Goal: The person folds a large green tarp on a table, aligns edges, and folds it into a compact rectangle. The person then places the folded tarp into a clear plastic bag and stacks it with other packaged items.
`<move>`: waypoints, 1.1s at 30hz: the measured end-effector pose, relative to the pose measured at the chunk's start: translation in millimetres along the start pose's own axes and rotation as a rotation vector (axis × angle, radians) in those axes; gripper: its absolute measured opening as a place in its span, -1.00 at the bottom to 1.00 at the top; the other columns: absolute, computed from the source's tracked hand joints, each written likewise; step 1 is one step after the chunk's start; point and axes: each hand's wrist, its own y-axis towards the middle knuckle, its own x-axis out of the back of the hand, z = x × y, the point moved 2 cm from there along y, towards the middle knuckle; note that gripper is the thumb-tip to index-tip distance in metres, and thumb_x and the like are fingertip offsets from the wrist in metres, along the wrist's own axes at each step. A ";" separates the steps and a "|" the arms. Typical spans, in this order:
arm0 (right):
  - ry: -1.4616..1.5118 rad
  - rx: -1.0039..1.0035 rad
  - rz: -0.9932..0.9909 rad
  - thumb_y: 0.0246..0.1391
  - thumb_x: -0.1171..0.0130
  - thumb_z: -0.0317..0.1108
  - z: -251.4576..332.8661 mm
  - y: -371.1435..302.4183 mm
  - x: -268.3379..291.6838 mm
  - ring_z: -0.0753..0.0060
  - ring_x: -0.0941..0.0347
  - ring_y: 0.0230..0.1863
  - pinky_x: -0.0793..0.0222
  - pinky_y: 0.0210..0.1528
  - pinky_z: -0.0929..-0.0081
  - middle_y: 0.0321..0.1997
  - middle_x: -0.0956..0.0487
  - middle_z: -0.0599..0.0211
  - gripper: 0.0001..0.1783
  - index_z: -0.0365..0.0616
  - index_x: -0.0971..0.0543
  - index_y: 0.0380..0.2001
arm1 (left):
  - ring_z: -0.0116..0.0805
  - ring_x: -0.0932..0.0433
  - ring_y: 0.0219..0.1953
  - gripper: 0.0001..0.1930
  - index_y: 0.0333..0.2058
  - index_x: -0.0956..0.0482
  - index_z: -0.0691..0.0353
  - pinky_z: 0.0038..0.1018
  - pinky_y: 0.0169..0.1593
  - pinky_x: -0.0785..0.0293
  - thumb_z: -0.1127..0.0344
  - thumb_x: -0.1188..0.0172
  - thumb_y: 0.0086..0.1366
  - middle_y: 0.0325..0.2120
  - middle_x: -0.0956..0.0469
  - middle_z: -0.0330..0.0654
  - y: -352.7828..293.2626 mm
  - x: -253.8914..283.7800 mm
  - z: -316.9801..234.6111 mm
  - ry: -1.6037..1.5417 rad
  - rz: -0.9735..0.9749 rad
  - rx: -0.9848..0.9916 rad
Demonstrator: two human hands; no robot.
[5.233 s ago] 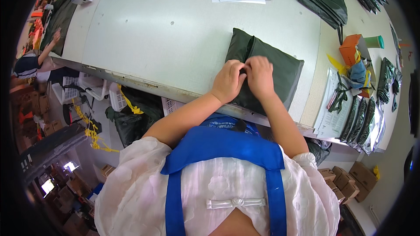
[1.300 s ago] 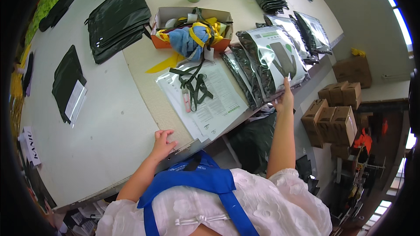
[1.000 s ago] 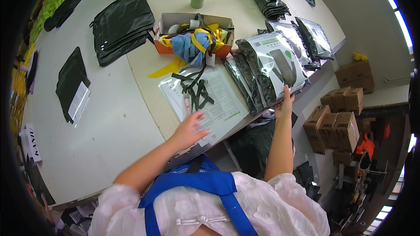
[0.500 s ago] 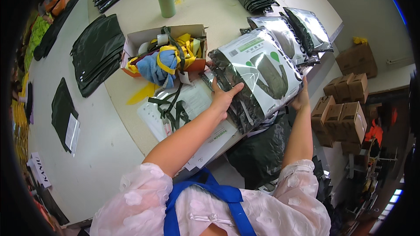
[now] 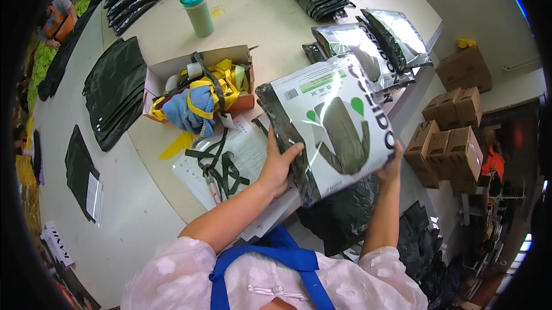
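Note:
Between my hands is a packaged garment, a clear plastic bag with dark green fabric and a white printed sheet showing a garment picture. It tilts up over the table's front edge. My left hand grips its left side, thumb on top and fingers partly hidden behind. At the lower right corner my right hand holds it, with most of its fingers out of sight underneath. Just beyond lie similar silvery packages. Papers with a dark green strap on them lie beside my left forearm.
An open box of yellow straps and a blue cloth stands left of the package. Behind it is a green-lidded cup. Dark folded pieces lie farther left. Cardboard cartons are stacked at the right, and a person is at far left.
The packaged garment has come slightly toward me and turned more upright, so its printed face shows more fully. Both hands keep hold of it. The whole view has shifted a little.

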 end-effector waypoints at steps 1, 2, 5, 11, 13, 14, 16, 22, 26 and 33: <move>-0.026 0.049 -0.008 0.09 0.11 0.23 12.1 -14.2 1.8 0.16 -0.38 0.15 -0.27 0.19 0.17 0.16 -0.45 0.19 -0.24 -0.13 -0.37 0.16 | -0.22 -0.27 0.13 -0.05 0.34 0.21 0.09 -0.31 0.18 -0.27 0.46 -0.25 0.11 0.15 -0.19 -0.08 -9.9 -8.6 -0.3 0.014 0.024 -0.023; 0.010 0.092 -0.009 0.09 0.12 0.23 24.8 -23.9 8.8 0.15 -0.36 0.16 -0.25 0.20 0.18 0.18 -0.43 0.18 -0.23 -0.13 -0.35 0.18 | -0.22 -0.25 0.15 -0.03 0.34 0.23 0.10 -0.31 0.20 -0.24 0.45 -0.26 0.10 0.16 -0.17 -0.08 -19.4 -20.7 -1.8 0.027 0.051 -0.042; -0.021 0.275 0.080 0.13 0.15 0.21 91.4 -21.2 -28.4 0.15 -0.31 0.21 -0.21 0.24 0.21 0.25 -0.36 0.19 -0.23 -0.13 -0.28 0.23 | -0.21 -0.18 0.22 0.04 0.35 0.26 0.17 -0.31 0.25 -0.15 0.40 -0.32 0.05 0.19 -0.14 -0.04 -11.2 -59.9 -13.6 0.167 0.065 -0.144; 0.044 0.403 -0.087 0.14 0.10 0.21 211.4 70.4 -47.4 0.23 -0.35 0.16 -0.23 0.21 0.18 0.16 -0.43 0.32 -0.33 -0.01 -0.37 0.16 | -0.20 -0.37 0.03 -0.12 0.28 0.10 0.08 -0.26 0.06 -0.40 0.31 -0.31 0.11 0.00 -0.35 -0.06 85.9 -193.0 -89.6 0.253 0.288 -0.274; -0.067 0.321 -0.091 0.13 0.10 0.25 230.7 109.2 -28.6 0.27 -0.32 0.16 -0.33 0.09 0.11 0.21 -0.38 0.44 -0.35 0.11 -0.36 0.16 | -0.21 -0.46 -0.07 -0.10 0.28 0.16 0.03 -0.24 -0.16 -0.54 0.31 -0.30 0.11 -0.07 -0.39 -0.06 118.3 -221.1 -99.3 0.315 0.253 -0.205; -0.067 0.281 -0.028 0.09 0.10 0.32 227.9 130.7 -15.5 0.24 -0.34 0.13 -0.31 0.08 0.03 0.18 -0.40 0.40 -0.31 0.13 -0.37 0.15 | -0.22 -0.50 -0.13 -0.10 0.28 0.18 0.03 -0.24 -0.32 -0.59 0.31 -0.29 0.13 -0.11 -0.38 -0.05 128.9 -229.1 -98.2 0.321 0.246 -0.118; -0.134 0.084 0.011 0.02 0.13 0.42 204.1 172.8 3.4 0.12 -0.36 0.09 -0.23 0.08 -0.16 0.14 -0.44 0.33 -0.22 0.13 -0.39 0.14 | -0.17 -0.50 -0.12 -0.07 0.29 0.22 0.03 -0.17 -0.28 -0.58 0.30 -0.29 0.12 -0.06 -0.36 -0.01 189.6 -209.1 -75.1 0.267 0.271 -0.064; -0.160 -0.037 -0.157 -0.06 0.17 0.54 173.9 180.4 23.6 0.11 -0.44 -0.08 -0.32 -0.04 -0.10 -0.10 -0.55 0.25 -0.13 0.02 -0.51 -0.03 | -0.06 -0.48 -0.08 0.03 0.33 0.36 0.05 -0.09 -0.18 -0.54 0.22 -0.28 0.12 0.06 -0.28 0.13 229.1 -185.6 -22.9 0.246 0.126 -0.001; -0.203 0.023 -0.229 -0.03 0.19 0.53 182.6 177.8 39.8 0.15 -0.33 0.05 -0.17 0.11 -0.08 -0.05 -0.49 0.24 -0.13 -0.02 -0.48 -0.02 | -0.10 -0.49 -0.10 0.03 0.33 0.34 0.07 -0.11 -0.18 -0.55 0.12 -0.29 0.14 0.07 -0.29 0.10 218.1 -186.4 -23.1 0.233 0.108 -0.013; -0.195 0.289 -0.332 0.13 0.24 0.37 183.1 141.7 49.8 -0.04 0.00 0.33 0.14 0.30 -0.10 0.21 -0.27 0.04 -0.15 -0.16 -0.25 0.19 | -0.04 -0.22 0.19 0.06 0.34 0.34 0.02 0.12 0.02 -0.31 -0.14 -0.25 0.14 0.25 -0.06 0.04 194.2 -185.5 -31.3 0.316 0.094 0.020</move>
